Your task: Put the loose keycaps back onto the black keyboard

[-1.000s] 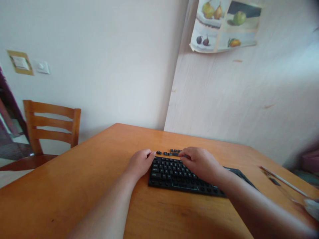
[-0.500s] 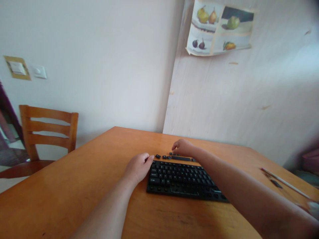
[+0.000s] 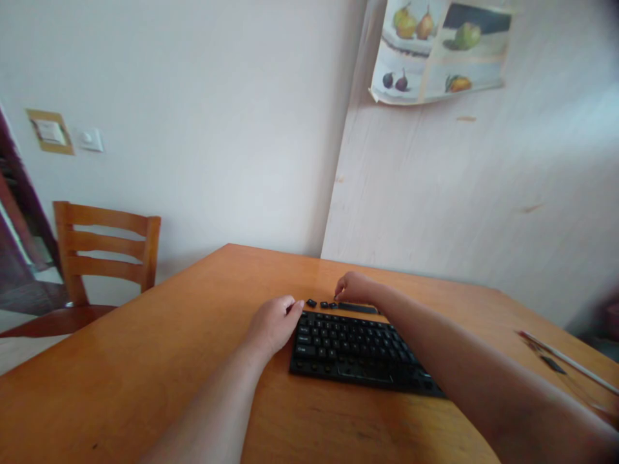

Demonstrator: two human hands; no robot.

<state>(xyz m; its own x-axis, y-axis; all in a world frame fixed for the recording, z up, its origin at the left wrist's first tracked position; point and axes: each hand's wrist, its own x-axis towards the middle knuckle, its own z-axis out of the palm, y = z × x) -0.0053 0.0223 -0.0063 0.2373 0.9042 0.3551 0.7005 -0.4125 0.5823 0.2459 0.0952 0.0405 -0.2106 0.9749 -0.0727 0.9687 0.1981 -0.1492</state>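
A black keyboard [image 3: 353, 335] lies on the wooden table, its bottom row bare of keycaps, with an open strip where the space bar sits. My left hand [image 3: 276, 324] grips its far left corner, thumb along the edge and fingers curled. Beyond the keyboard, my right hand [image 3: 354, 287] is lowered to the table with its fingertips pinched on a small black keycap, mostly hidden by the fingers. Loose keycaps [image 3: 312, 303] lie in a row behind the keyboard. Beside them is the long space bar key [image 3: 356, 308], partly behind my right wrist.
The wooden table [image 3: 193, 348] reaches to the wall. On its right side lie a long thin stick [image 3: 570, 361] and a small dark piece [image 3: 552, 365]. A wooden chair [image 3: 109, 251] stands to the left. Fruit paintings [image 3: 440, 51] hang on the wall.
My right hand has come down slightly onto the small keycaps behind the row, which it now covers. My left hand stays at the keyboard's corner. The whole view has shifted slightly.
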